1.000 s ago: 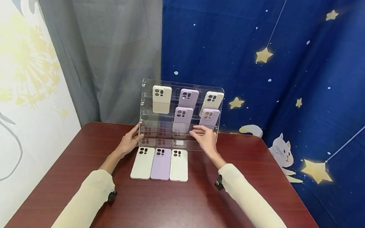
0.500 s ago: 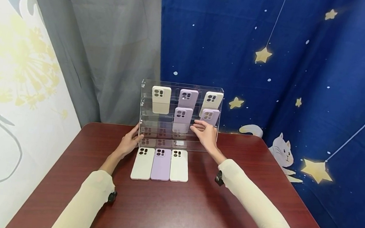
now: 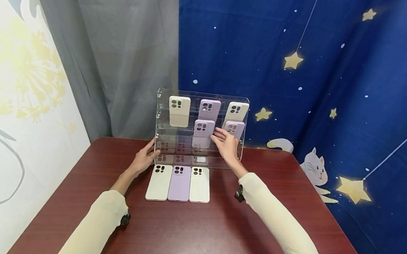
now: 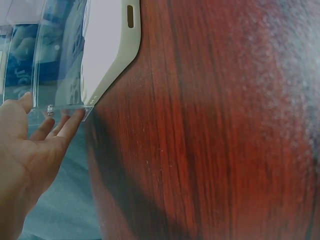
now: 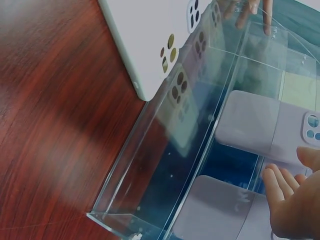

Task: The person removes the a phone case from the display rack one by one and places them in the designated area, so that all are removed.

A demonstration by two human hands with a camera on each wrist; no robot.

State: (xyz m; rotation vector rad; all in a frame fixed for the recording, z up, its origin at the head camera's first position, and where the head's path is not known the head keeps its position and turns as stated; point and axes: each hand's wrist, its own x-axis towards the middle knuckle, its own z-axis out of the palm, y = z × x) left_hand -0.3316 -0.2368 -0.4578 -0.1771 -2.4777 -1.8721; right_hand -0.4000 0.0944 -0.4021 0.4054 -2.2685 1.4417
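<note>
A tiered clear acrylic display stand [image 3: 173, 150] stands on the table. My left hand [image 3: 143, 160] holds its left side edge, thumb on the front and fingers at the side [image 4: 65, 127]. On the upper tiers lean white and purple phone cases. My right hand [image 3: 227, 146] is between two purple phone cases on the second tier, the middle one [image 3: 203, 134] and the right one [image 3: 236, 128], partly covering the latter. Its fingers are relaxed, with the fingertips beside the middle case's right edge. In the right wrist view, the thumb [image 5: 309, 157] is close to that case's camera end; contact is unclear.
Before the stand lie a white case [image 3: 159, 185], a purple case [image 3: 179, 186] and another white case [image 3: 199, 187], side by side on the dark red wooden table [image 3: 188, 236]. A white case [image 3: 178, 117] leans at the top left. Curtains [image 3: 230, 46] hang behind.
My right hand has moved up and slightly left, from the lower edge of the second-tier cases to beside the middle case. My left hand stays on the stand.
</note>
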